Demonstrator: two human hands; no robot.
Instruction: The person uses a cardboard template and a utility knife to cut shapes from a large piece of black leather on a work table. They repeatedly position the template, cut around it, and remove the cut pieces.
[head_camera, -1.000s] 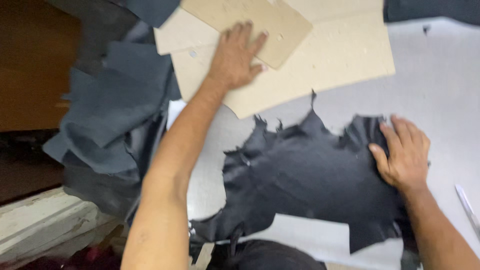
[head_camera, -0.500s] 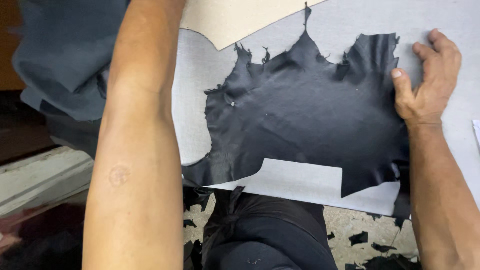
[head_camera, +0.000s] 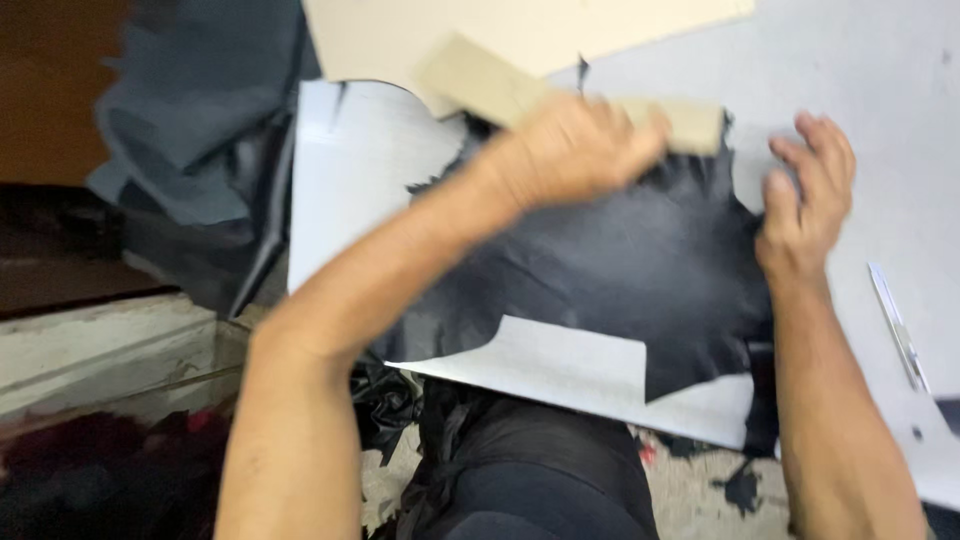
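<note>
A ragged piece of black leather (head_camera: 640, 280) lies flat on a pale grey table (head_camera: 880, 120). My left hand (head_camera: 575, 150) is over its upper edge, closed on a tan cardboard pattern piece (head_camera: 500, 85) that sticks out to both sides of the fist and looks blurred. My right hand (head_camera: 805, 200) rests at the leather's right edge, palm down, fingers spread and slightly lifted. More cream cardboard sheets (head_camera: 520, 30) lie at the back of the table.
A heap of dark blue-grey hides (head_camera: 200, 150) hangs off the table's left edge. A slim metal tool (head_camera: 895, 325) lies on the table to the right. Black scraps (head_camera: 740, 490) dot the floor below.
My left hand has come back from the cardboard pile with a tan pattern piece and now holds it above the leather. The right hand stays at the leather's right edge.
</note>
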